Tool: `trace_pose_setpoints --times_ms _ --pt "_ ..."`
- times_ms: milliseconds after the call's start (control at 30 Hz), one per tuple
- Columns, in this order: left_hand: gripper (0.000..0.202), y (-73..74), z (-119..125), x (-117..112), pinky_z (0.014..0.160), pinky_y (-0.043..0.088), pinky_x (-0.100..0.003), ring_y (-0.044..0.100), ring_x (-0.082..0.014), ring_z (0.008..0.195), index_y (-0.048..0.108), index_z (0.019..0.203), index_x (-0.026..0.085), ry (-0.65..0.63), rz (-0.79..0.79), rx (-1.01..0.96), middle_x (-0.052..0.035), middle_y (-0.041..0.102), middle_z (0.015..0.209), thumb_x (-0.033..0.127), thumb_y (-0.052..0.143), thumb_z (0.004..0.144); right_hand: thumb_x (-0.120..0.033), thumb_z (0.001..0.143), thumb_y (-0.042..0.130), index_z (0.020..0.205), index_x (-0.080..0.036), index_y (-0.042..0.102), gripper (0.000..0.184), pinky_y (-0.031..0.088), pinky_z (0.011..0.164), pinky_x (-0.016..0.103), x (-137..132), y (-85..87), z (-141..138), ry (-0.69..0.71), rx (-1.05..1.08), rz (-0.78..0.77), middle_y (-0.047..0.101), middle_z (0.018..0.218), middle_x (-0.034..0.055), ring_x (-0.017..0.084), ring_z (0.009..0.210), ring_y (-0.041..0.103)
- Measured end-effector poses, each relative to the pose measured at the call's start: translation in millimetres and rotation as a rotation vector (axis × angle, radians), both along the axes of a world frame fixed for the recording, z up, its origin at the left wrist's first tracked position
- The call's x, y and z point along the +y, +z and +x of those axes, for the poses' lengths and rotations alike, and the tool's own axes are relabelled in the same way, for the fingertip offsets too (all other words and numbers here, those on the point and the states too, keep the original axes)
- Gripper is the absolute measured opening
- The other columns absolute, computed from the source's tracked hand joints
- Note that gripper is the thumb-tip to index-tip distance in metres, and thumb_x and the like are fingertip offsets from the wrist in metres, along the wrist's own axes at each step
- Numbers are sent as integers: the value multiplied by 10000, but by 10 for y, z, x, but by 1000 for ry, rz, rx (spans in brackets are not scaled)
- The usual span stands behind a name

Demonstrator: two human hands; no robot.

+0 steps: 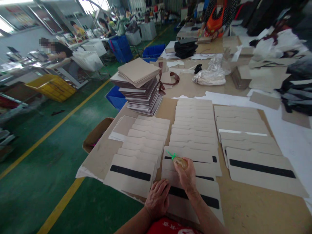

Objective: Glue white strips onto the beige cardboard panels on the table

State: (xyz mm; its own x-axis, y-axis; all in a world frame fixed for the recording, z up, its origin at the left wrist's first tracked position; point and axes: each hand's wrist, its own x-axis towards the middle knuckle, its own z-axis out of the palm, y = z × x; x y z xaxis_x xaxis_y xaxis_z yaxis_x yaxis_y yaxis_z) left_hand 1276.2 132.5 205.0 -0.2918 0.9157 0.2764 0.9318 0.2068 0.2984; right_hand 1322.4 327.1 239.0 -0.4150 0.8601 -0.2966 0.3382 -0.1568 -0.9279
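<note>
My right hand [186, 174] grips a small yellowish squeeze bottle [180, 162] with a green nozzle. Its tip points up and left, over a dark strip on a beige board in the middle column. In front of me lies the nearest beige board [181, 208], crossed by a wide black strip [209, 201]. My left hand [158, 199] rests on this board's left edge, its fingers lying flat and close together. Overlapping boards continue away from me in the middle column [193, 130]. My right forearm hides part of the near board.
More overlapping boards lie in a left column [138, 162] and a right column [263, 162]. A tall stack of boards [142, 94] stands at the table's left edge. Behind are a clear plastic bag [212, 73] and black folded pieces [185, 48]. A person in an orange apron [215, 21] stands at the far end.
</note>
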Motion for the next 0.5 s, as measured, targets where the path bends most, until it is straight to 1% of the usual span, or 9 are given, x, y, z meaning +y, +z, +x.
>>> trace_pose_setpoints --times_ms 67,133,267,333,400,500 --pt "460 13 -2 6 1011 460 -405 575 -251 1219 605 1305 161 5 5 14 -100 665 1283 168 462 868 -559 696 737 1130 -196 569 590 532 578 346 81 71 107 -58 50 -168 675 901 56 224 729 626" --pt "460 25 -6 14 1012 459 -398 581 -241 1210 607 1301 166 7 16 27 -96 670 1273 161 466 864 -574 672 768 1152 -204 557 641 512 518 306 224 96 279 -154 90 -231 673 891 41 199 688 615" --pt "459 19 -14 19 1018 462 -383 580 -233 1216 607 1295 158 2 34 36 -99 674 1264 151 460 861 -570 592 837 1144 -205 564 716 530 523 296 616 1 705 -406 104 -150 661 943 48 184 703 617" --pt "457 0 -16 12 1026 460 -379 576 -231 1229 606 1295 160 5 30 41 -97 674 1268 142 464 861 -561 567 856 1137 -210 555 733 533 520 293 802 -54 883 -503 79 -115 652 945 48 184 705 619" --pt "468 -21 -20 1 1031 462 -381 574 -230 1238 599 1305 164 2 7 53 -100 669 1277 123 465 858 -554 572 858 1128 -223 547 718 534 512 288 950 -79 1001 -560 54 -93 645 947 44 177 692 617" --pt "501 -43 -29 -13 1026 474 -394 575 -241 1241 585 1324 158 -21 -33 78 -119 656 1293 105 465 841 -538 590 851 1129 -228 543 693 524 491 267 1090 -79 1076 -593 32 -66 635 931 38 163 663 604"
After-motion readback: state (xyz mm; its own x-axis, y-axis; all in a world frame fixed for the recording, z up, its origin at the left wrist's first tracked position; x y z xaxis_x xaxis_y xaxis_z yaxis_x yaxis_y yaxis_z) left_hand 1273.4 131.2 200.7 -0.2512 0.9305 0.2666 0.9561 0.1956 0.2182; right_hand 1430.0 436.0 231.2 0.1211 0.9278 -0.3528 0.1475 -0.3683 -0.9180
